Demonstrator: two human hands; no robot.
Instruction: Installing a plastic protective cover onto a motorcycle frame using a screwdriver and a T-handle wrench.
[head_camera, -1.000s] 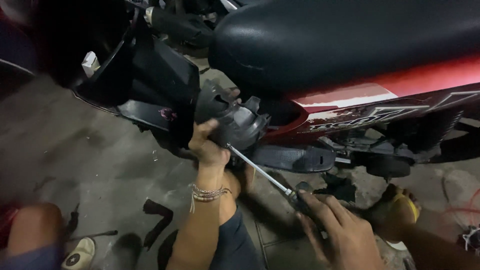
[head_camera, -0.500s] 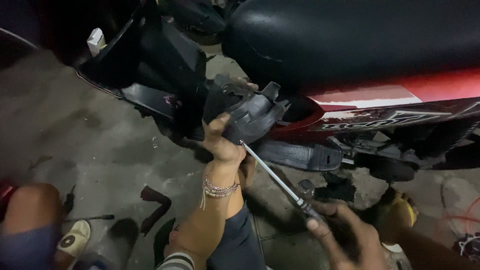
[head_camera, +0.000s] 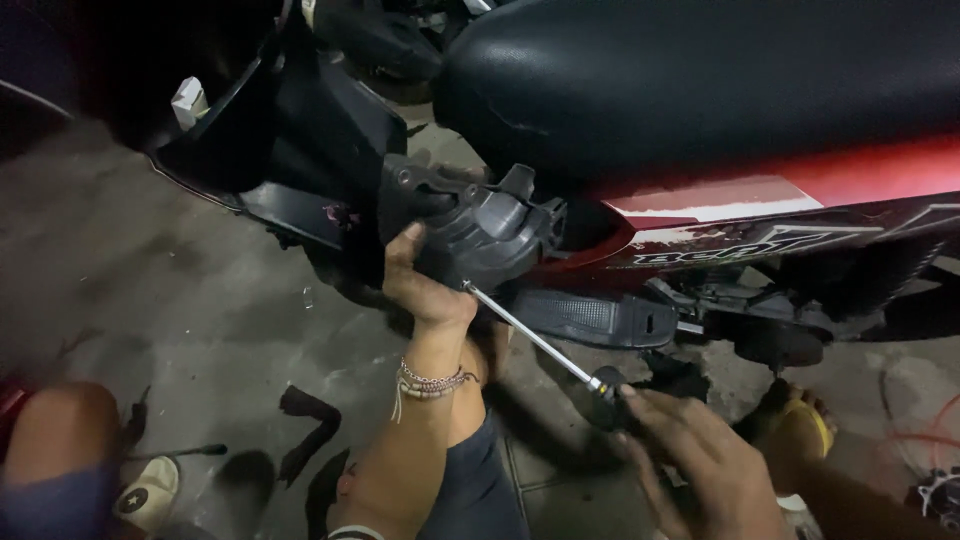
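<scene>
the left hand (head_camera: 425, 290) grips a grey plastic cover (head_camera: 470, 225) beside the red scooter (head_camera: 800, 200), just under the black seat (head_camera: 700, 70). the right hand (head_camera: 700, 460) is closed on a long screwdriver (head_camera: 545, 345), its tip touching the cover. a screw is being worked; the tip must stay straight. the cover looks bumpy and dusty.

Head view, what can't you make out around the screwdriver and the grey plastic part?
- Screwdriver tip: hidden behind the grey plastic part, so any screw is unseen.
- Right hand: blurred and cut off by the bottom edge.
- Left hand fingers: tucked behind the part.
- Under the scooter: too dark.
</scene>
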